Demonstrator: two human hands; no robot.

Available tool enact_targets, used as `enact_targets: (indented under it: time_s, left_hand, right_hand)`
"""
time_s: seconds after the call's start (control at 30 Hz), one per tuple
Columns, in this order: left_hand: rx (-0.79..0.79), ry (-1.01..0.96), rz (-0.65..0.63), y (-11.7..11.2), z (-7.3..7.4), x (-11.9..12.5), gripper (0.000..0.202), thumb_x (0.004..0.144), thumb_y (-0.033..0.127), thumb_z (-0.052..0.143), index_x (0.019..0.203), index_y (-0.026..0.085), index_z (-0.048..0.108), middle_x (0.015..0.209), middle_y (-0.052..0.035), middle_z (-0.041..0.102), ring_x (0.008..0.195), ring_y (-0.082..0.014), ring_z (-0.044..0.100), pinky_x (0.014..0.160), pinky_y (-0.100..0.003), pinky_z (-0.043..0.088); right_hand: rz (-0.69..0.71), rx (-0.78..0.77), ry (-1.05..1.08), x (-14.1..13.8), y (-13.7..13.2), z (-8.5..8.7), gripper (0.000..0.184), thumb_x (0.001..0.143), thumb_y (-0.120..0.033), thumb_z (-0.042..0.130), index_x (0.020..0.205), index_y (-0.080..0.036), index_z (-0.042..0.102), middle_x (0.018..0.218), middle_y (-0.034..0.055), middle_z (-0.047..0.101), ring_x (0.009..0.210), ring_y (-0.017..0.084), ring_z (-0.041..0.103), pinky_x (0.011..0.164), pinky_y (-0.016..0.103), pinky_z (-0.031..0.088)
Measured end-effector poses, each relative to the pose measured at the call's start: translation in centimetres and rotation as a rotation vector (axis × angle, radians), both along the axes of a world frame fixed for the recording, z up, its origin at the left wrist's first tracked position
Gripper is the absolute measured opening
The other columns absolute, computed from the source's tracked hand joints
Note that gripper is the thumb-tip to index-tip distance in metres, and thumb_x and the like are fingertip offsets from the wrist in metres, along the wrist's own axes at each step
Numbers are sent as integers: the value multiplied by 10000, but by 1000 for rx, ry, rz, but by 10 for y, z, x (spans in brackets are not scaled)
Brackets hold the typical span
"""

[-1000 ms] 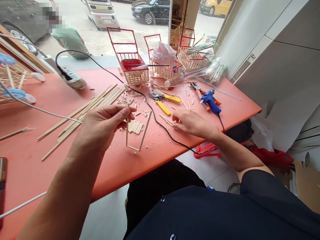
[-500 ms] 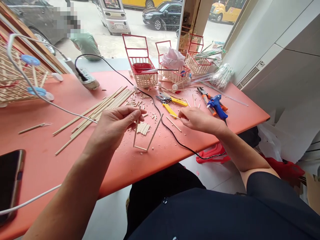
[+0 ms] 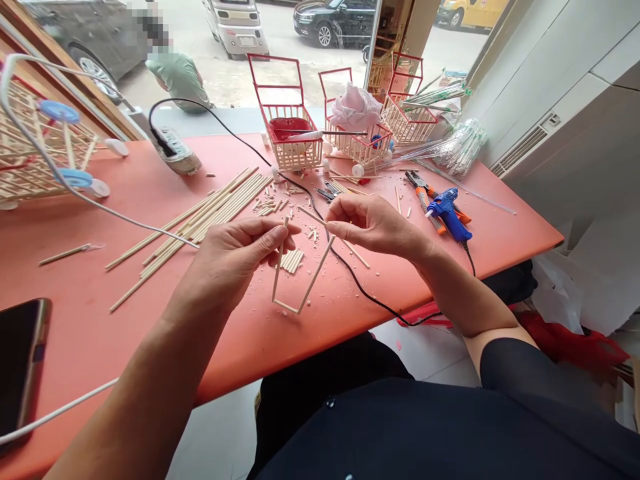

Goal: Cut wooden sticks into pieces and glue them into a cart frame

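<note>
My left hand (image 3: pixel 235 257) pinches the top of one leg of a U-shaped frame of thin wooden sticks (image 3: pixel 299 280), which hangs over the red table (image 3: pixel 240 333). My right hand (image 3: pixel 373 223) is closed on a short wooden stick (image 3: pixel 313 215) and holds it level near the frame's open top, its left end close to my left fingertips. Under the hands lie a small pile of cut stick pieces (image 3: pixel 291 260) and scattered offcuts.
Long sticks (image 3: pixel 200 217) lie left of centre. A black cable (image 3: pixel 350 280) crosses the table to a blue glue gun (image 3: pixel 450 213); pliers (image 3: pixel 425 193) lie beside it. Red-framed stick carts (image 3: pixel 290 133) stand at the back. A phone (image 3: pixel 17 363) lies at the left edge.
My right hand picked a short stick off the table and carried it left and up to the frame. The left hand kept its hold on the frame.
</note>
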State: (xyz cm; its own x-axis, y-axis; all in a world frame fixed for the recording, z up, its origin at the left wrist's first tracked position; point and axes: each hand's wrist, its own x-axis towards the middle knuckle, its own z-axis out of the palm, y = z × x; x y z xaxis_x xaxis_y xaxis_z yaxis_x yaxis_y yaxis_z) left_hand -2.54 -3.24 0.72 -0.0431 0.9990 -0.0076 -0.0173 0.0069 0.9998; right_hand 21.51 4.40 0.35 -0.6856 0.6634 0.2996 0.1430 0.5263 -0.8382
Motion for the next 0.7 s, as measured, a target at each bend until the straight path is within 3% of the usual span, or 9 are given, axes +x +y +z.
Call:
enact_targets:
  time_s: [0.13, 0.33, 0.7]
  left_hand:
    - [-14, -9, 2, -1, 0, 1, 258, 725, 400, 1014, 770, 182, 884, 729, -59, 757, 635, -122, 556, 594, -286, 431]
    - [-17, 9, 9, 0, -1, 2, 251, 723, 398, 1001, 704, 192, 859, 771, -69, 780, 652, -120, 548, 596, -273, 436]
    - [-24, 49, -10, 0, -1, 2, 320, 712, 473, 1022, 743, 203, 854, 775, -73, 777, 640, -140, 560, 596, -295, 456]
  right_hand:
    - [6, -24, 12, 0, -2, -8, 251, 1035, -401, 748, 945, -193, 641, 794, -39, 568, 737, 110, 485, 667, 271, 380]
    - [-11, -90, -25, -2, -10, -7, 184, 1015, -330, 748, 949, -193, 644, 776, -37, 590, 709, 111, 507, 647, 252, 396]
    - [59, -241, 8, -8, -13, -9, 361, 994, -477, 838, 914, -202, 618, 690, -53, 618, 613, 92, 564, 572, 218, 426]
